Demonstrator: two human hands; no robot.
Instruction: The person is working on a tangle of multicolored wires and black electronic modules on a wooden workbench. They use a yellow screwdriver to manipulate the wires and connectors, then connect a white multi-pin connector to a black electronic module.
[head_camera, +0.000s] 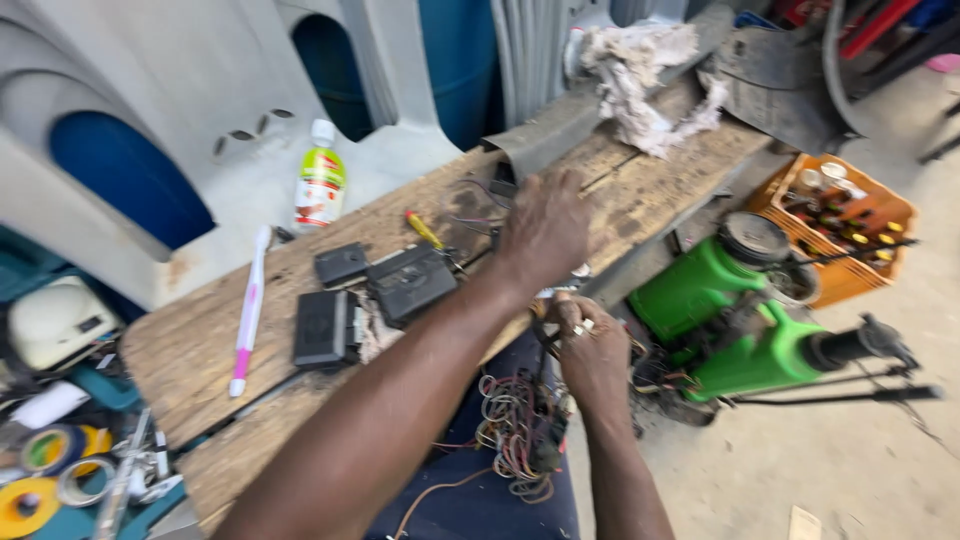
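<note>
Wire bundle (515, 440) lay on your lap | right hand (590, 345) pinched its upper end | left hand (545, 228) hovered spread, empty, over bench (200, 350) beyond.

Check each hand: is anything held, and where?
Right hand grips the wire bundle at its top end; left hand hovers over the wooden bench, holding nothing visible.

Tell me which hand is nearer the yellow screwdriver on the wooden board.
Left. The left hand hovers over the board just right of the yellow screwdriver; the right hand is lower, off the board's edge, at the wire bundle.
</note>
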